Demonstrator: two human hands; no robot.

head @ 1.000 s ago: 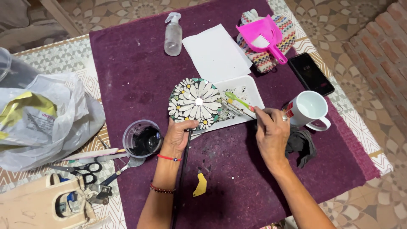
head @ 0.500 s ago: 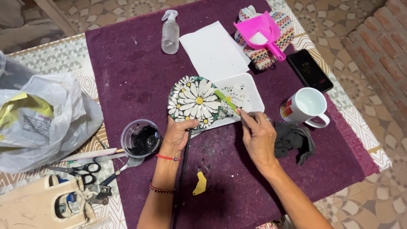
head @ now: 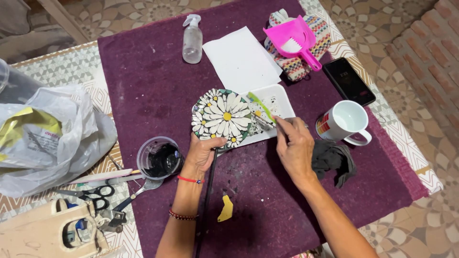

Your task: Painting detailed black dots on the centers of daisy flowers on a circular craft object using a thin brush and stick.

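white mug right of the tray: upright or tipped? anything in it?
Upright. The white mug stands on the purple cloth with its mouth facing up, handle toward the viewer. The inside looks white and empty.

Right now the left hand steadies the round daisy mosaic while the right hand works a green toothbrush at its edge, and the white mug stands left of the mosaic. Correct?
Not quite. In the head view the white mug stands right of the daisy mosaic, beside the right hand. The left hand does steady the mosaic, and the green toothbrush is at its edge.
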